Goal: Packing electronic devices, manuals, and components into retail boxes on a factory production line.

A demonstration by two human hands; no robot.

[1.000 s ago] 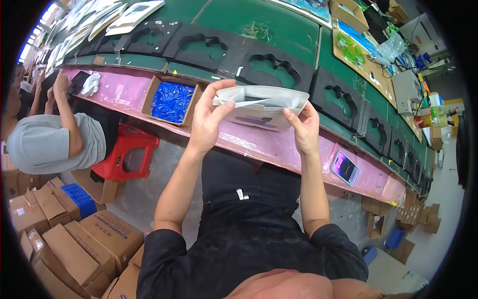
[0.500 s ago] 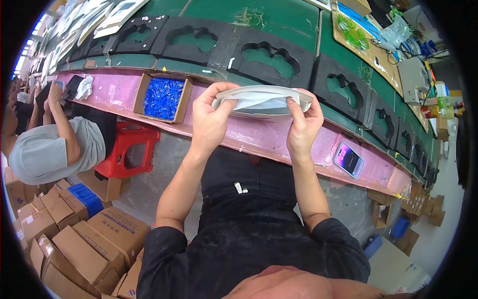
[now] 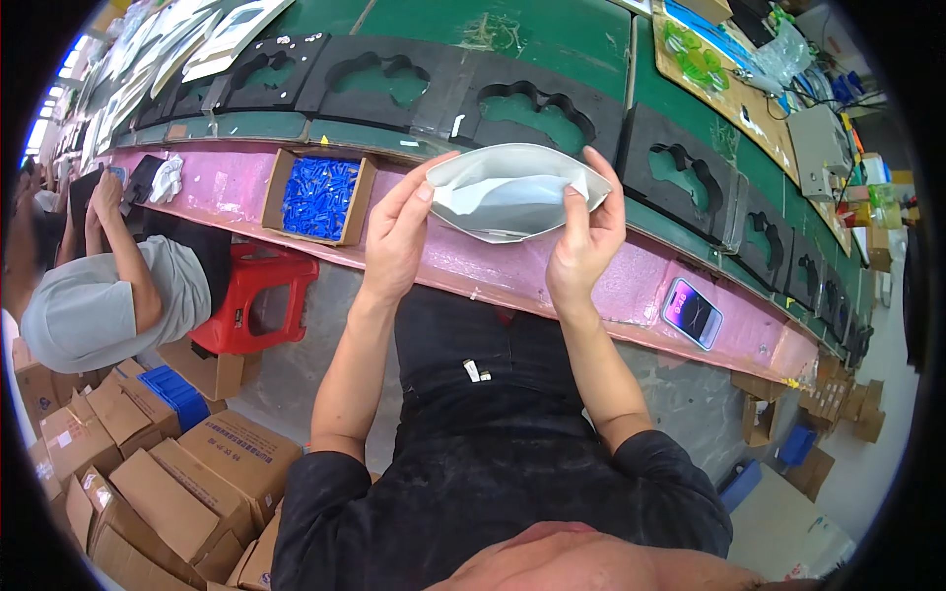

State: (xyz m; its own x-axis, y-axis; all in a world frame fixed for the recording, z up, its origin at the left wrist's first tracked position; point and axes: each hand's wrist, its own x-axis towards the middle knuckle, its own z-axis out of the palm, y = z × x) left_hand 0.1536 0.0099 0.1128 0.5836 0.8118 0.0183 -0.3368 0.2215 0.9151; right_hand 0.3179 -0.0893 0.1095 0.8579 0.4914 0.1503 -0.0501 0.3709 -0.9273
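While my left hand (image 3: 396, 231) pinches one end of the pale sleeve (image 3: 517, 202) and my right hand (image 3: 586, 246) the other, its mouth gapes wider than half a second ago, held over the pink shelf's (image 3: 473, 274) far edge. Lit characters show on the phone (image 3: 692, 313) toward the shelf's right end; dark printing marks a brown carton (image 3: 236, 453).

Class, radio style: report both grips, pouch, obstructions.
Left grip, right grip: holding opposite ends. Pale pouch: mouth spread open. No object seen blocking it.

Box (image 3: 359, 201) left of pouch (image 3: 517, 202), phone (image 3: 692, 314) right
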